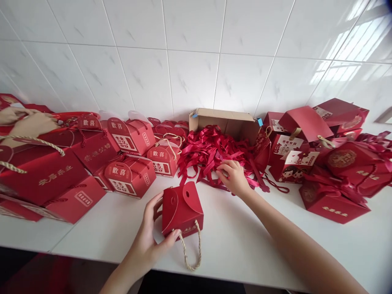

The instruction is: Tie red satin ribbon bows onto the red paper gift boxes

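My left hand (151,232) grips a small red gift box (183,208) from its left side, thumb at the near edge and fingers behind. Curved flaps with round holes fold over the box's top. A twisted gold rope handle (192,267) hangs from its near face onto the white table. Just beyond, my right hand (233,176) is at the front of a heap of dark red satin ribbons (214,147). Its thumb and fingers are pinched together; whatever lies between them is too small to make out. The ribbons spill from an open cardboard box (223,114).
Red gift boxes (131,175) with cord handles crowd the left, where another person's hands (27,122) work over them. More red boxes (335,200), some tied with ribbon bows, are piled at right. A white tiled wall (192,73) backs the white table (232,237).
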`<state>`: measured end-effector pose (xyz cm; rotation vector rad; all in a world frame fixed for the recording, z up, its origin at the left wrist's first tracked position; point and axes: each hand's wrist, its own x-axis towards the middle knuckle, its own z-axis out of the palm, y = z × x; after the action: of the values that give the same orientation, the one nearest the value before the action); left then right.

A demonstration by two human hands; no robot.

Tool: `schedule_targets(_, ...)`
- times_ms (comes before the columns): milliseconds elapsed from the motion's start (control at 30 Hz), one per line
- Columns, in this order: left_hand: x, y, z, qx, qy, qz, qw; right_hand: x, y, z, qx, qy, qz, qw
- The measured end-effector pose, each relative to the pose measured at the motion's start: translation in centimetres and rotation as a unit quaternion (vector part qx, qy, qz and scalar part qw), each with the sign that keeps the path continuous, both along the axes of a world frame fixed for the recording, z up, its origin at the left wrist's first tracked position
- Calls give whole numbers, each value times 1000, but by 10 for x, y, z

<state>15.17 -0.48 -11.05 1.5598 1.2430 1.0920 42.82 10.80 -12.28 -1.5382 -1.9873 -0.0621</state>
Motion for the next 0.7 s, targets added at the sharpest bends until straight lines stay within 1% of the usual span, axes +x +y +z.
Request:
schedule_targets(67,2,11,4,-13,29,-30,999,-3,17,14,-27,-20,37,999)
schedule_targets(133,3,24,6,-5,81,-65,995,-7,34,23,-65,-43,77,994)
schedule_targets(200,4,40,11,33,158,-92,983,-12,48,25,-100,-59,94,989)
schedule_targets(233,4,48,16,58,199,-97,973,-14,53,25,-113,-61,93,987)
schedule_targets(267,5,55,23,82,235,-99,963,-16,57,23,-121,-59,89,987)
schedule_targets(333,6,70,47,119,280,-98,948,-18,60,21,-122,-39,81,988)
schedule_targets(433,11,86,98,171,319,-108,926,-15,58,26,-92,24,87,992)
schedule_targets(500,15,93,130,187,342,-86,917,-10,55,36,-57,85,89,991)
schedule_targets(533,18,96,142,178,367,-89,909,-8,53,42,-38,120,87,988)
schedule_targets(567,20,98,150,163,399,-99,897,-5,50,50,-18,155,82,984)
schedule_targets(600,23,99,155,148,430,-112,883,-2,48,58,0,189,75,979)
schedule_targets(633,26,99,157,135,459,-129,868,2,44,67,15,217,68,974)
schedule_targets(700,31,100,153,118,504,-162,840,9,34,85,36,280,58,957)
